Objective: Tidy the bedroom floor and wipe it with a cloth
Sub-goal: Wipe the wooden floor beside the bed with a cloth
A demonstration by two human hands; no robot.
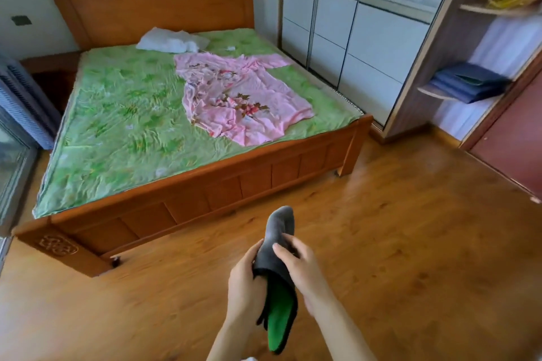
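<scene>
You stood with your left hand (245, 281) and right hand (302, 265) both closed around the folded grey-and-green cloth (278, 278), held above the wooden floor (410, 243), which looked clear of clutter, so wiping seemingly hadn't started.

Pink garment (240, 97) spread on green-sheeted bed (117, 114); wardrobe (352, 32) beside
</scene>
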